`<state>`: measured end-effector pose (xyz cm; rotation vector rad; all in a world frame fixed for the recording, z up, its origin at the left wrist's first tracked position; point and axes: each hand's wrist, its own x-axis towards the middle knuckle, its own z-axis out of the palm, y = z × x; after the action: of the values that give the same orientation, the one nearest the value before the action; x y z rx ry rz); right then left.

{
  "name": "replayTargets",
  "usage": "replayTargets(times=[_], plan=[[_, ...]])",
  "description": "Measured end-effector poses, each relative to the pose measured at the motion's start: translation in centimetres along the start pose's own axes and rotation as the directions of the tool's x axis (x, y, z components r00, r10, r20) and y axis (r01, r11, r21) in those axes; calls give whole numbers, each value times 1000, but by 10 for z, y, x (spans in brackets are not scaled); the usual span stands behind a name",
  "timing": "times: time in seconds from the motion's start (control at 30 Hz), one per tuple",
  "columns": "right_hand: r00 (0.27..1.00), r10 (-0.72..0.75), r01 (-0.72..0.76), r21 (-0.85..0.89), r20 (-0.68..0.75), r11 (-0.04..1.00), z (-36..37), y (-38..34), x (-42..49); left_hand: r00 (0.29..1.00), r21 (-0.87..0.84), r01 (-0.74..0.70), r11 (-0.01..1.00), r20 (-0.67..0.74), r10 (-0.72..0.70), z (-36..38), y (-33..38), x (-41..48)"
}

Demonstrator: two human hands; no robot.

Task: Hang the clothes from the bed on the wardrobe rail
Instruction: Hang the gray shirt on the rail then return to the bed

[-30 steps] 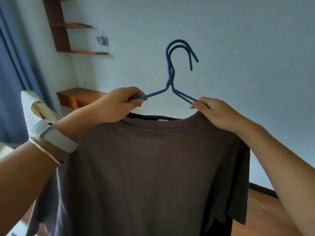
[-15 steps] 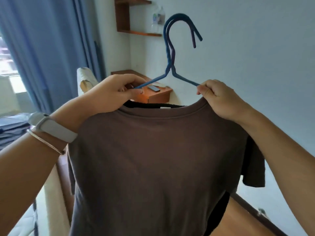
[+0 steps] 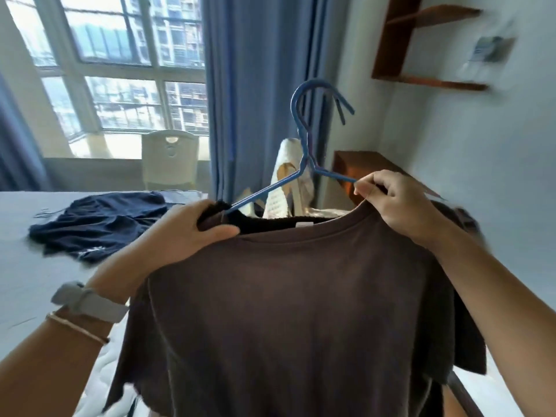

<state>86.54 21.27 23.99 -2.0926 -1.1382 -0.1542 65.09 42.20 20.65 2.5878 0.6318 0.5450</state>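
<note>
A brown T-shirt (image 3: 288, 311) hangs in front of me on a blue wire hanger (image 3: 302, 152) whose hook points up and to the right. My left hand (image 3: 192, 233) grips the shirt's left shoulder and collar over the hanger's arm. My right hand (image 3: 391, 203) pinches the hanger's right arm together with the collar. A dark navy garment (image 3: 99, 224) lies crumpled on the bed (image 3: 24, 266) to the left. No wardrobe rail is in view.
A white chair (image 3: 170, 159) stands under the window behind the bed. Blue curtains (image 3: 258, 85) hang in the middle. Wooden wall shelves (image 3: 421, 40) and a wooden ledge (image 3: 358, 164) are on the right wall. A white woven bag (image 3: 288, 182) shows behind the hanger.
My view has swung left from the bare wall to the window and bed. Both hands have kept their hold on the shirt and hanger, which now hang a little lower in view.
</note>
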Motion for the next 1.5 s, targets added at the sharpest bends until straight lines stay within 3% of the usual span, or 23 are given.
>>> replayTargets(times=[0.17,0.3,0.4,0.53,0.63,0.73,0.97,1.17,1.3,1.5], plan=[[976,-132,118,88,174,989,51,3,113,948,-1,148,989,-284,-143,-10,-53,52],[921,-267,221,183,284,958,91,6,179,881,13,257,966,-414,-228,-19,-83,81],[902,-258,194,210,346,958,129,20,227,838,61,352,934,-465,-286,-21,-105,101],[835,-194,157,116,516,981,188,41,298,770,68,482,873,-509,-385,-20,-140,124],[770,-279,249,131,574,959,240,44,351,692,41,604,796,-523,-498,-16,-165,141],[677,-413,295,288,610,911,290,35,402,579,-4,707,707,-571,-583,-15,-180,156],[459,-726,453,568,512,687,374,-49,488,330,-76,840,537,-715,-617,-52,-196,165],[309,-870,520,697,385,493,447,-151,517,170,-78,913,401,-820,-546,-95,-235,143],[232,-907,522,742,351,420,496,-224,521,142,-35,953,300,-825,-547,-134,-276,127],[220,-921,535,750,322,390,577,-352,522,178,76,973,217,-847,-501,-215,-374,83]])
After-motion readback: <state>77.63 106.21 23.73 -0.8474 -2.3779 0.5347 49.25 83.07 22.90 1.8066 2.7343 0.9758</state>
